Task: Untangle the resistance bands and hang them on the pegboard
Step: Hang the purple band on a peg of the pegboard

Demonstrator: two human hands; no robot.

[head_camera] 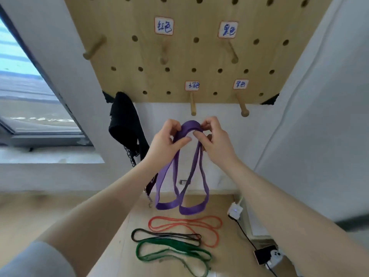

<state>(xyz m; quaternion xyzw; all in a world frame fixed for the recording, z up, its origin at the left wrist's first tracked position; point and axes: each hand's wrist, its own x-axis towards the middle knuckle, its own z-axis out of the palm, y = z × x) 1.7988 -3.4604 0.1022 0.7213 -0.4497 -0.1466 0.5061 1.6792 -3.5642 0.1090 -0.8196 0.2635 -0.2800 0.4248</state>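
Note:
I hold a purple resistance band (pixel 180 188) doubled up in front of the wall, just below the wooden pegboard (pixel 179 56). My left hand (pixel 165 141) and my right hand (pixel 214 141) pinch its folded top, and two loops hang down from there. On the floor below lie an orange band (pixel 185 224), a black band (pixel 165 235) and a green band (pixel 173 251). The pegboard carries several wooden pegs under handwritten labels; the two lowest pegs (pixel 192 105) (pixel 242 106) stick out just above my hands.
A black bag with a chain strap (pixel 127 124) hangs at the pegboard's lower left corner. A window (pixel 26 86) is on the left. A white power adapter (pixel 235 210), its cable and a dark device (pixel 264 255) lie on the floor at the right.

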